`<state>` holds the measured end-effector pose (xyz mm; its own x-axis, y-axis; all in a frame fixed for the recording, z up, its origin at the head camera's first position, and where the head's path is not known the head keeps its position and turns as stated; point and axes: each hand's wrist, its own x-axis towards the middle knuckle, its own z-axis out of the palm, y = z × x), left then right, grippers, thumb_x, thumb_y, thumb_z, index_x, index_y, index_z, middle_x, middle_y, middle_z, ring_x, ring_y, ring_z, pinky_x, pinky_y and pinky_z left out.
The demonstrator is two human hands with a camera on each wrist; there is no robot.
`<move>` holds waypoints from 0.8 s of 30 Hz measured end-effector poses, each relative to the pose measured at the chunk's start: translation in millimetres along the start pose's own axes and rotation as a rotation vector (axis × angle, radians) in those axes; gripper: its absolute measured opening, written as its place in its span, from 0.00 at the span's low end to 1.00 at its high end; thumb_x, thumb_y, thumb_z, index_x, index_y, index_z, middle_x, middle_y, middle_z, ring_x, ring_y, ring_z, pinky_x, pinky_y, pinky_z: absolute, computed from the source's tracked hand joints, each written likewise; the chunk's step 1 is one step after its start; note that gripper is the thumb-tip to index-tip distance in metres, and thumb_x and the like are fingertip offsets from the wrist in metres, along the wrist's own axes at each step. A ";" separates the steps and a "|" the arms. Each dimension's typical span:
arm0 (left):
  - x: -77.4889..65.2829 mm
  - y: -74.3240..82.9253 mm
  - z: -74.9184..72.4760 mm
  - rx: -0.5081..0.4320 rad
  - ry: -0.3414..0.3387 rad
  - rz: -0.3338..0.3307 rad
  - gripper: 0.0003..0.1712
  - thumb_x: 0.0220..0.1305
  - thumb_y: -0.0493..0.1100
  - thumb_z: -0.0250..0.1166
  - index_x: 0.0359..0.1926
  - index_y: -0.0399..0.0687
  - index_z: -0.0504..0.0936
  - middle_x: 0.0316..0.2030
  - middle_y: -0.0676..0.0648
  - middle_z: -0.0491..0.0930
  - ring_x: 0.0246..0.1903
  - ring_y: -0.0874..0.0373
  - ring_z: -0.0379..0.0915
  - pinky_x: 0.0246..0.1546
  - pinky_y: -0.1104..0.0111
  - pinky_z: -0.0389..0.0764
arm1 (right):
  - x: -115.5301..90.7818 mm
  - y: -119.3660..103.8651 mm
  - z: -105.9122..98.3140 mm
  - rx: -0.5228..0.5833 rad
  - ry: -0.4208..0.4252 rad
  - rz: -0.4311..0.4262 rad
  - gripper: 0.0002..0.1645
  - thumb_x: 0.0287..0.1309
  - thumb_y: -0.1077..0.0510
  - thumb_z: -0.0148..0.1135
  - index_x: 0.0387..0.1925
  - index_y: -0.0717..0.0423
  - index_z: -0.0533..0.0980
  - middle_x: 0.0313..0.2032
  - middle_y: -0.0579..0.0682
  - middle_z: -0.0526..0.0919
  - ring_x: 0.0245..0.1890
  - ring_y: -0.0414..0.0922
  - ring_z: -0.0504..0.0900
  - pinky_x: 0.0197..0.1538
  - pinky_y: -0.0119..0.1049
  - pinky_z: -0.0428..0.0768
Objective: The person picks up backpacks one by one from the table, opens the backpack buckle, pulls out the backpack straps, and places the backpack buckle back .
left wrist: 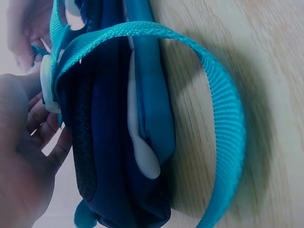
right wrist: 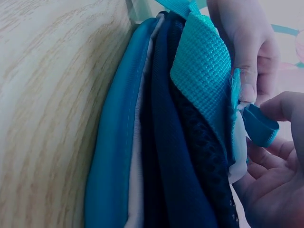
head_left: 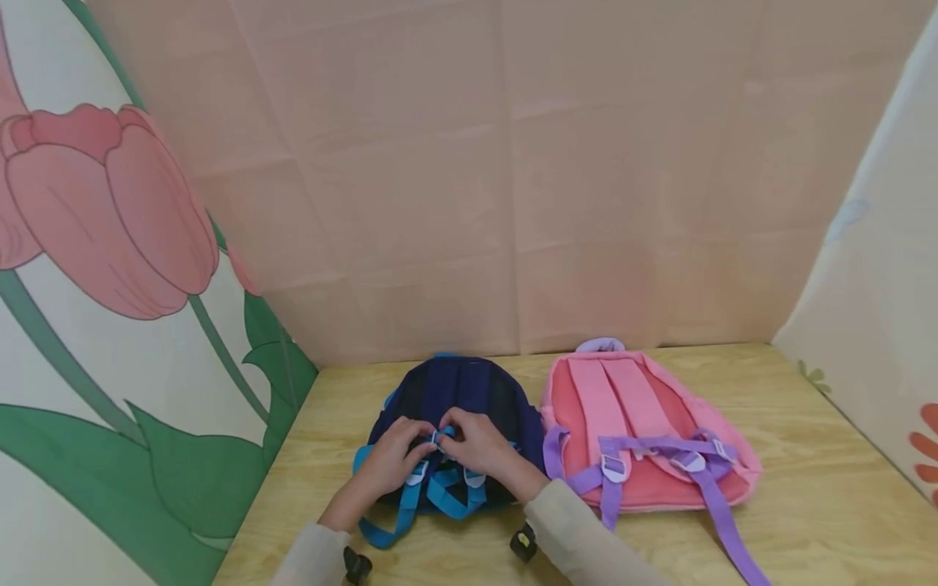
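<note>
A navy backpack (head_left: 458,378) lies with its shoulder straps facing up, its blue webbing tails (head_left: 399,521) trailing toward the front. Over its middle, my two hands meet at a short blue strap with a small white buckle (head_left: 436,439). The left hand (head_left: 392,460) pinches the buckle between thumb and fingers. From the other side, the right hand (head_left: 479,446) pinches a folded blue strap (right wrist: 262,127), which loops out by its thumb. Below the hands sit white strap adjusters (right wrist: 239,154). Fingers partly cover the buckle.
Right beside the navy pack lies a pink backpack (head_left: 655,391) with purple straps (head_left: 725,521). Both rest on a wood-grain table (head_left: 821,488). A plain cloth backdrop (head_left: 513,179) rises behind, with a tulip-printed panel (head_left: 110,212) on the left.
</note>
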<state>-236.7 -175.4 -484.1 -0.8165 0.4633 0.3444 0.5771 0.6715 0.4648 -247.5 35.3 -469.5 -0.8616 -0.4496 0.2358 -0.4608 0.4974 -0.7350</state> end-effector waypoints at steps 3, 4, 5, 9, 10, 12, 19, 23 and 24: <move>0.4 0.1 -0.1 -0.007 -0.001 -0.003 0.11 0.70 0.44 0.65 0.51 0.49 0.82 0.46 0.53 0.83 0.44 0.60 0.72 0.47 0.64 0.78 | 1.0 0.2 -0.8 -0.003 -0.006 0.014 0.06 0.66 0.54 0.64 0.41 0.50 0.79 0.27 0.42 0.76 0.25 0.38 0.74 0.29 0.30 0.74; 0.5 0.1 -0.1 -0.008 -0.001 -0.004 0.11 0.70 0.44 0.65 0.51 0.49 0.82 0.46 0.53 0.83 0.45 0.60 0.72 0.47 0.64 0.78 | 1.1 0.5 -0.9 0.000 -0.008 0.022 0.06 0.65 0.54 0.64 0.41 0.50 0.79 0.27 0.42 0.76 0.25 0.38 0.74 0.29 0.30 0.74; 0.5 0.1 0.0 -0.009 -0.002 -0.006 0.11 0.71 0.44 0.65 0.51 0.49 0.82 0.46 0.53 0.83 0.45 0.60 0.72 0.47 0.64 0.78 | 1.1 0.8 -1.1 0.005 -0.009 0.028 0.06 0.65 0.54 0.64 0.41 0.50 0.78 0.27 0.42 0.76 0.25 0.38 0.74 0.29 0.30 0.74; 0.4 -0.1 0.4 -0.007 -0.002 -0.014 0.12 0.72 0.46 0.64 0.52 0.49 0.82 0.47 0.53 0.83 0.45 0.60 0.72 0.47 0.64 0.78 | 0.8 2.9 -1.2 0.027 -0.001 0.043 0.06 0.65 0.55 0.64 0.41 0.52 0.78 0.26 0.42 0.76 0.24 0.38 0.74 0.28 0.30 0.74; 0.4 -0.4 0.7 -0.005 -0.001 -0.016 0.12 0.72 0.46 0.63 0.52 0.49 0.82 0.47 0.53 0.83 0.45 0.60 0.72 0.47 0.64 0.78 | 0.6 3.2 -1.2 0.031 0.003 0.042 0.07 0.64 0.55 0.64 0.41 0.53 0.78 0.26 0.43 0.76 0.24 0.38 0.73 0.28 0.30 0.74; -0.1 -0.4 0.7 -0.005 -0.003 -0.025 0.12 0.72 0.47 0.63 0.52 0.49 0.82 0.47 0.53 0.83 0.45 0.60 0.72 0.47 0.64 0.78 | 0.3 3.5 -1.2 0.036 0.010 0.040 0.07 0.64 0.56 0.63 0.41 0.54 0.78 0.25 0.43 0.75 0.23 0.38 0.73 0.28 0.31 0.73; -1.2 1.2 0.1 0.004 0.001 -0.032 0.11 0.72 0.46 0.63 0.51 0.49 0.82 0.46 0.53 0.82 0.45 0.60 0.72 0.47 0.64 0.78 | 0.2 0.8 -1.4 0.025 -0.001 0.013 0.08 0.64 0.57 0.63 0.44 0.53 0.79 0.29 0.43 0.77 0.26 0.38 0.74 0.30 0.30 0.74; -1.4 1.9 0.4 0.013 0.008 -0.014 0.11 0.72 0.45 0.63 0.51 0.48 0.82 0.46 0.53 0.82 0.45 0.60 0.71 0.46 0.64 0.78 | 0.6 -0.1 -1.1 0.005 -0.004 -0.011 0.07 0.65 0.56 0.64 0.43 0.52 0.80 0.32 0.43 0.80 0.28 0.38 0.75 0.32 0.31 0.75; -1.7 1.9 0.5 0.015 0.006 -0.014 0.11 0.72 0.45 0.63 0.51 0.49 0.82 0.46 0.53 0.82 0.44 0.60 0.71 0.46 0.64 0.78 | 0.8 0.1 -0.9 0.001 -0.006 -0.013 0.07 0.65 0.56 0.64 0.42 0.52 0.80 0.32 0.43 0.80 0.28 0.38 0.75 0.32 0.31 0.75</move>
<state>-234.2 -174.6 -484.2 -0.8244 0.4503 0.3428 0.5652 0.6864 0.4577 -248.4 35.6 -468.8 -0.8540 -0.4604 0.2421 -0.4721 0.4908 -0.7323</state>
